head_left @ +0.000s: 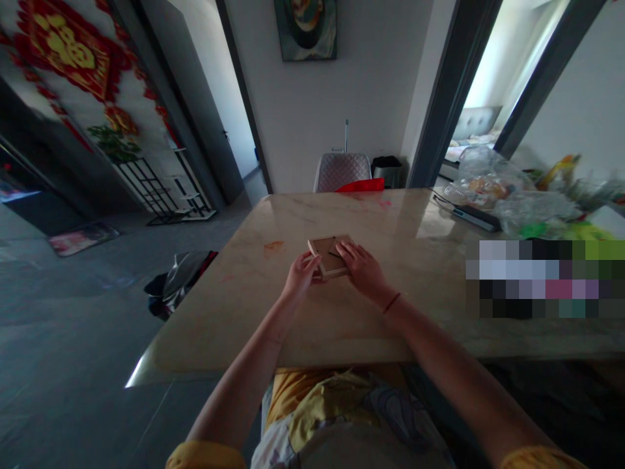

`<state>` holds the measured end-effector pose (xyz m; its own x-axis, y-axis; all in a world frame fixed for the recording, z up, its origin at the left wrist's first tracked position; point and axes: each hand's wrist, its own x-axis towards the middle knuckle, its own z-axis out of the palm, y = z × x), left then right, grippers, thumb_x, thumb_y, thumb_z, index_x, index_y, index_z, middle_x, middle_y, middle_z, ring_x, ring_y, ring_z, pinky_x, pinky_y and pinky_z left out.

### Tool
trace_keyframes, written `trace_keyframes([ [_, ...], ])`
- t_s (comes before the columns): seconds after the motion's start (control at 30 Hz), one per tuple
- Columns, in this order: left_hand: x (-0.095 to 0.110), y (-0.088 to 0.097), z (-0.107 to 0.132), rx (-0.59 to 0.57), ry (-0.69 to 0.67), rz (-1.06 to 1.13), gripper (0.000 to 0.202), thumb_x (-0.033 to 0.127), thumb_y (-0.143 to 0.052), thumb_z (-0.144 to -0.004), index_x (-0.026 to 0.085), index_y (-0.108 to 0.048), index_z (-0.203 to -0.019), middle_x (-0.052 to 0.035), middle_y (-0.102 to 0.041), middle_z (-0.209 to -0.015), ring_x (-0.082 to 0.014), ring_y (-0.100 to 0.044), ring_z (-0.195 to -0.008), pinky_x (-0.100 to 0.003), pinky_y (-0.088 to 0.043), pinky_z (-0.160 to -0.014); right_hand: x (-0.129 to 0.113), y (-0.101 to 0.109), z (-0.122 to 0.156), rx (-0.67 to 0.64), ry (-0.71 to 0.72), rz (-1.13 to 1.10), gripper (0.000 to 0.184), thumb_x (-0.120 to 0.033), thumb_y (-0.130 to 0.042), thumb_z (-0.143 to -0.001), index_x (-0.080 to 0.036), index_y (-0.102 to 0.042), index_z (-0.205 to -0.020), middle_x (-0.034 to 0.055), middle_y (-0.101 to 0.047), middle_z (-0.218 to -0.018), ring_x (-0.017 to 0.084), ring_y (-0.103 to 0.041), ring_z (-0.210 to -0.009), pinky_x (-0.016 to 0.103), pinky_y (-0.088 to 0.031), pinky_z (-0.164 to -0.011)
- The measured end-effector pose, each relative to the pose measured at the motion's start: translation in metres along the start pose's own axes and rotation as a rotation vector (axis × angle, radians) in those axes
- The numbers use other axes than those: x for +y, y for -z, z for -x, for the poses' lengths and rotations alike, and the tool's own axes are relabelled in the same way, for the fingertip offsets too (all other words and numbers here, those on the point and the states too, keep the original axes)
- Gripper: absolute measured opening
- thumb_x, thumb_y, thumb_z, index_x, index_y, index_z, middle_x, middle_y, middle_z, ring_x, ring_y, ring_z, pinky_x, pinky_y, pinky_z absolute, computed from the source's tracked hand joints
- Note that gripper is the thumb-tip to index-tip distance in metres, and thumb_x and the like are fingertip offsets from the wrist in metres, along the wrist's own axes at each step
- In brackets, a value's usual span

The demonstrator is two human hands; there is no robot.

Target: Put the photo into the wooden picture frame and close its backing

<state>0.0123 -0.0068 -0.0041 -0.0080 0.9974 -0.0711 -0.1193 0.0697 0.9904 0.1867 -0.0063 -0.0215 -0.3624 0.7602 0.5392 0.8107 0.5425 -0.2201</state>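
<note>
A small wooden picture frame [330, 259] is between my hands over the table, its brown backing facing up and a dark line showing across it. My left hand [301, 273] grips its left side, thumb on the near left corner and fingers underneath. My right hand [360, 266] lies over the right side, its fingers curled onto the backing and partly covering it. A dark band circles my right wrist.
The marble-look table [234, 312] has a reddish smear at left. Plastic bags [488, 179], a dark oblong device [476, 218] and a blurred-out patch are on the right. A quilted chair [343, 170] stands beyond the far edge, beside a bin [387, 173].
</note>
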Motion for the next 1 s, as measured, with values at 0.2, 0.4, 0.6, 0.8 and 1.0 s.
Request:
trace_keyframes([
  [0.2,0.0,0.006,-0.009,0.068,-0.146,-0.047,0.045,0.037,-0.07,-0.074,0.014,-0.056,-0.11,-0.0124,-0.063,-0.115,-0.0145,-0.066,-0.085,-0.021,-0.052,-0.065,0.004,0.01,0.0,0.208,-0.177,-0.393,0.043,-0.014,-0.052,-0.078,-0.022,-0.059,-0.119,0.007,-0.066,-0.117,0.021,-0.062,-0.105,0.034,-0.047,-0.092],
  [0.4,0.002,0.009,-0.007,0.019,-0.108,-0.115,0.054,0.039,-0.076,-0.067,0.016,-0.056,-0.112,-0.0141,-0.06,-0.123,-0.0161,-0.064,-0.093,-0.021,-0.048,-0.068,0.017,0.011,-0.003,0.081,-0.461,-0.862,0.029,-0.034,-0.071,-0.066,-0.015,-0.07,-0.089,0.0084,-0.073,-0.087,0.024,-0.067,-0.081,0.035,-0.052,-0.076],
  [0.6,0.011,0.007,0.005,-0.224,-0.121,-0.012,0.056,0.046,-0.074,-0.066,0.017,-0.058,-0.111,-0.0106,-0.068,-0.108,-0.0182,-0.064,-0.093,-0.023,-0.048,-0.072,0.014,0.02,-0.002,-0.159,-0.491,-1.261,0.033,-0.037,-0.076,-0.059,-0.016,-0.072,-0.085,0.0067,-0.073,-0.086,0.024,-0.068,-0.086,0.039,-0.051,-0.086],
  [0.8,0.014,0.009,0.006,-0.163,-0.048,0.058,0.053,0.044,-0.074,-0.065,0.019,-0.06,-0.109,-0.002,-0.068,-0.082,-0.011,-0.063,-0.069,-0.019,-0.048,-0.061,0.012,0.022,-0.002,-0.287,-0.56,-1.391,0.03,-0.029,-0.077,-0.054,-0.017,-0.073,-0.081,0.0064,-0.074,-0.084,0.022,-0.069,-0.08,0.034,-0.054,-0.08],
  [1.0,0.01,0.008,0.004,-0.127,-0.006,0.056,0.042,0.044,-0.073,-0.066,0.018,-0.062,-0.097,0.0012,-0.064,-0.075,-0.0074,-0.058,-0.059,-0.018,-0.046,-0.056,0.012,0.019,-0.002,-0.335,-0.625,-1.407,0.026,-0.029,-0.074,-0.055,-0.017,-0.073,-0.077,0.0074,-0.074,-0.087,0.023,-0.069,-0.077,0.036,-0.055,-0.077],
])
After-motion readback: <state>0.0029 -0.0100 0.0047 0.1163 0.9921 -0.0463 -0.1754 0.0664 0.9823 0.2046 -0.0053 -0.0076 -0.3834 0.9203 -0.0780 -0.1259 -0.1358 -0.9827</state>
